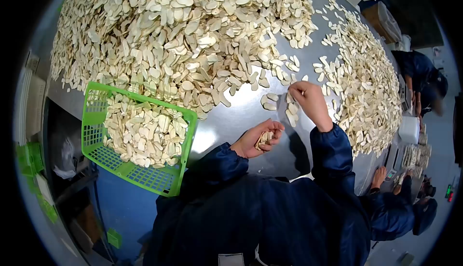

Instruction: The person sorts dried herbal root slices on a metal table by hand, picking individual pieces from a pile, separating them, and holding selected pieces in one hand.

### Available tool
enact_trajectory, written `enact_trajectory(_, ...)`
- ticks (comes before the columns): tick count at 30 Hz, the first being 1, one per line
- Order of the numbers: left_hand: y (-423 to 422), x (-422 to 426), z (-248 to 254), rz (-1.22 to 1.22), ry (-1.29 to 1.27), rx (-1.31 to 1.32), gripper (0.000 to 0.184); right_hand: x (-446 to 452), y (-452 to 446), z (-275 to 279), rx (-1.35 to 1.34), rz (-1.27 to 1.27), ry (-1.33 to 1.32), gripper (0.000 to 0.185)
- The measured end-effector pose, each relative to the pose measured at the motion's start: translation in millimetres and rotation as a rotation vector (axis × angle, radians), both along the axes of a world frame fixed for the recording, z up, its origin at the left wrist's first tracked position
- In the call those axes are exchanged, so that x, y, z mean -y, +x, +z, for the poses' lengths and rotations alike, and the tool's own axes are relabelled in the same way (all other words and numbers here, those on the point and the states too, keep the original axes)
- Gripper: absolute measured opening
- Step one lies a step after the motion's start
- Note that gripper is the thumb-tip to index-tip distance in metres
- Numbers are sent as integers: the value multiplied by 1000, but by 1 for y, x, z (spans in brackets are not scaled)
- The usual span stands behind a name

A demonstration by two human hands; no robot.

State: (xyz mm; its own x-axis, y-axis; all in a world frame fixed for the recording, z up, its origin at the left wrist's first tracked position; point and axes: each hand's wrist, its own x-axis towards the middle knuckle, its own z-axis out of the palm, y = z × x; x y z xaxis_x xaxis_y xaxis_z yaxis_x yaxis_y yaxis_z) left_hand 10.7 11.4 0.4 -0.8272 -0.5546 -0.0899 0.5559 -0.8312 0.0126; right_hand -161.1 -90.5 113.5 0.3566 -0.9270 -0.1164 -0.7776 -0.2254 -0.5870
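My left hand (247, 141) is cupped palm up over the metal table, its fingers curled around a few pale dried slices (263, 140). Farther forward and to the right, my right hand (311, 103) points down with thumb and fingers pinched together. A pale slice shows at its fingertips, partly covered by them. Just beneath lie a few more loose slices (292, 112) on the tabletop. Left of these, a small group of slices (269, 101) rests between my two hands.
A large heap of slices (193, 39) covers the table's far left, and another spread (366, 92) lies right. The green plastic basket (120, 170), partly filled with slices, sits at the left edge. Co-workers in dark clothing (393, 215) work at the right, near white containers (409, 130).
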Motion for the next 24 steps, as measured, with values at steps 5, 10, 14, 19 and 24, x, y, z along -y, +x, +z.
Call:
enact_trajectory(5, 1, -1, 12, 11, 72, 62, 36, -1, 24, 14, 138, 275, 236, 14)
enact_trajectory(10, 1, -1, 7, -42, -22, 150, 23, 44, 40, -42, -94, 230, -282, 19)
enact_trajectory(14, 3, 0, 10, -35, 3, 129, 35, 52, 50, -51, -180, 287, -345, 16)
enact_trajectory(19, -2, -1, -3, 7, -4, 33, 52, 52, 30, -47, 1, 183, -226, 13)
enact_trajectory(24, -1, 2, 12, 7, 56, 138, 58, 15, 9, -4, 283, 281, 330, 14)
